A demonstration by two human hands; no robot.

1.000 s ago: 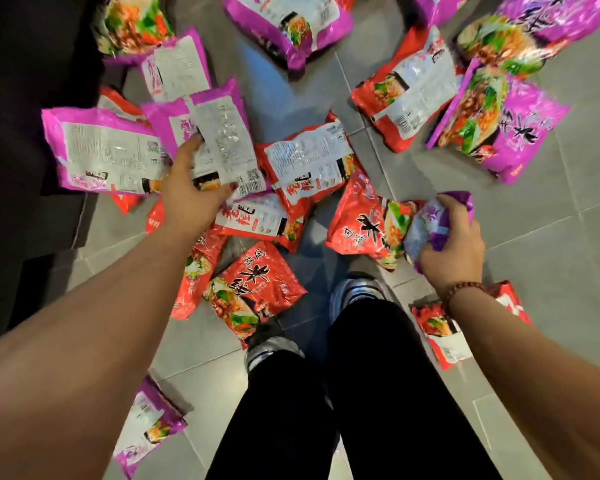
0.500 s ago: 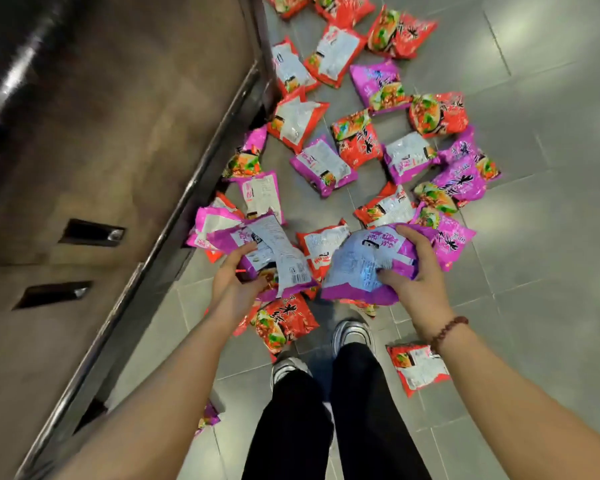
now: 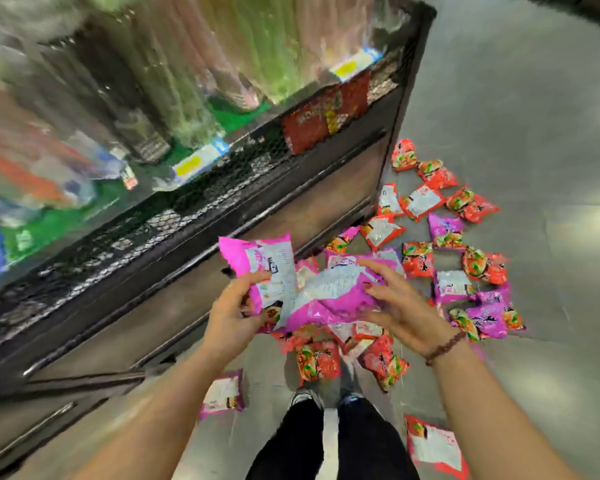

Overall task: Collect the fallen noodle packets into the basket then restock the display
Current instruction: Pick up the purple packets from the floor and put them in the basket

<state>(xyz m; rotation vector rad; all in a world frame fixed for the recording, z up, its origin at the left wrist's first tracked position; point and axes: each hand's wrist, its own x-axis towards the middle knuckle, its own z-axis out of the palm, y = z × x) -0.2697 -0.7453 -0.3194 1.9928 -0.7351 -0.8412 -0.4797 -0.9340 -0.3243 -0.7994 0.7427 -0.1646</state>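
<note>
Aisle clean-up: a person's left hand pinches a pink noodle packet near its lower end, thumb on the printed back. The right hand, fingers spread, clasps the end of a second pink packet. Both packets are held above the tiled floor, where fallen packets, red and pink, lie scattered along the foot of the display shelf.

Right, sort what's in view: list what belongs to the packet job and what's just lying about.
Job: left hand, upright pink packet; right hand, flat pink packet; red packets and fallen pink packets on the floor; mesh-fronted shelf, probably the display.
Lying about: yellow price labels, blurred shelf goods, bead bracelet, shoes.
</note>
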